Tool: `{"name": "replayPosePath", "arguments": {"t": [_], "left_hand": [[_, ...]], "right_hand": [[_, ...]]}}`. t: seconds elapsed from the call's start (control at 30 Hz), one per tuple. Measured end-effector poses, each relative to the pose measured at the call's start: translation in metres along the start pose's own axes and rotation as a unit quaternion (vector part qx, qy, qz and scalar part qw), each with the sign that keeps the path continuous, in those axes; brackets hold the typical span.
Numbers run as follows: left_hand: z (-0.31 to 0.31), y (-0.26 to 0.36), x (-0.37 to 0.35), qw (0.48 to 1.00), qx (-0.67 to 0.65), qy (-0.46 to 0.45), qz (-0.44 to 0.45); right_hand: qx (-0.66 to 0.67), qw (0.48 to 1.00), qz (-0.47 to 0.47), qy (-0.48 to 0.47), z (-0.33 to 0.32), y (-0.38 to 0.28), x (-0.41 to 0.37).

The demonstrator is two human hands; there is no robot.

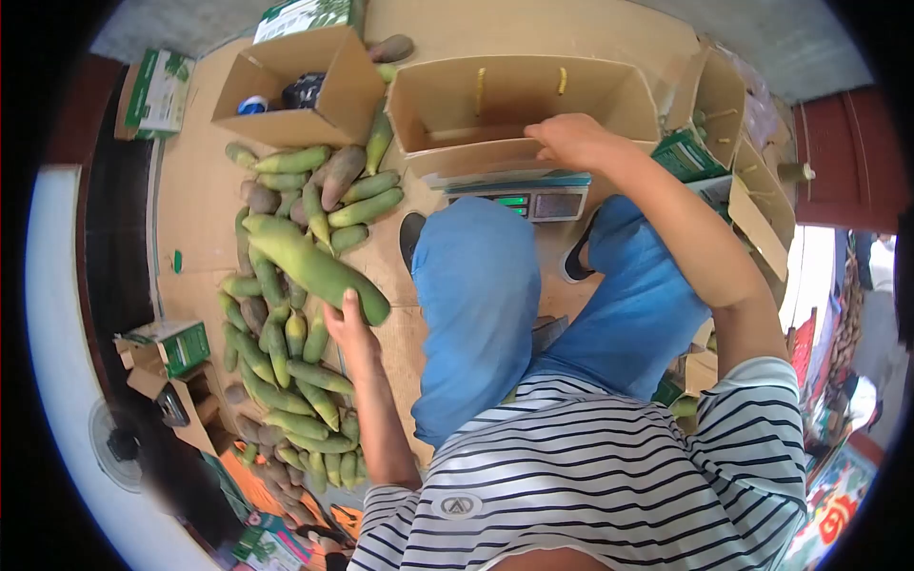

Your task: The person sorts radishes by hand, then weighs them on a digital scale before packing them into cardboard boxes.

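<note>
My left hand [352, 324] is closed round the lower end of a large green radish-like vegetable [309, 265], held above a pile of similar green vegetables [295, 381] on the floor. At the front rim of an open cardboard box [428, 157] rests my right hand [571, 138], its fingers bent over the edge; whether they pinch the cardboard is hard to make out. Yellow cord handles hang on the box's far inner wall. Under the box is a digital scale [557, 205] with a lit green display, just in front of my knees.
A smaller open box [347, 90] holding dark and blue items stands at the upper left. More open cartons [762, 209] line the right side. Dark reddish roots lie among the green vegetables. A fan [119, 444] is at the lower left.
</note>
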State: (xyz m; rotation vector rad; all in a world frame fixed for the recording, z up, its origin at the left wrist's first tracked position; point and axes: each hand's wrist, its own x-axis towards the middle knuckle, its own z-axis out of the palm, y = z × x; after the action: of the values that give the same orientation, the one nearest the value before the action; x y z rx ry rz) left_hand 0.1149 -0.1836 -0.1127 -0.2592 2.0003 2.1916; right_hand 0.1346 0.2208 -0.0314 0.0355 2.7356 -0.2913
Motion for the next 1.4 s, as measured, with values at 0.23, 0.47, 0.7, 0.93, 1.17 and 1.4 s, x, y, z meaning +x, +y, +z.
{"name": "replayPosePath", "arguments": {"t": [0.23,0.47,0.7,0.93,1.17,1.4], "left_hand": [[0.168,0.12,0.042,0.857,0.271,-0.233,0.371],[0.267,0.071,0.106,0.614,0.522,-0.428,0.409],[0.182,0.064,0.095,0.827,0.291,-0.212,0.432],[-0.087,-0.088,0.061,0.889,0.407,0.122,0.17],[-0.312,-0.186,0.011,0.8,0.42,0.345,-0.254],[-0.339,-0.234,0.008,0.813,0.3,0.355,-0.352]], "right_hand": [[0.0,1.0,0.021,0.002,0.01,0.003,-0.001],[-0.022,1.0,-0.002,0.021,0.008,0.006,-0.002],[0.001,0.998,-0.037,0.047,0.0,-0.005,-0.007],[0.048,0.994,-0.07,0.063,-0.001,-0.013,-0.007],[0.047,0.999,0.003,0.025,0.002,-0.014,-0.001],[0.055,0.996,-0.041,0.052,0.022,0.024,0.009]]}}
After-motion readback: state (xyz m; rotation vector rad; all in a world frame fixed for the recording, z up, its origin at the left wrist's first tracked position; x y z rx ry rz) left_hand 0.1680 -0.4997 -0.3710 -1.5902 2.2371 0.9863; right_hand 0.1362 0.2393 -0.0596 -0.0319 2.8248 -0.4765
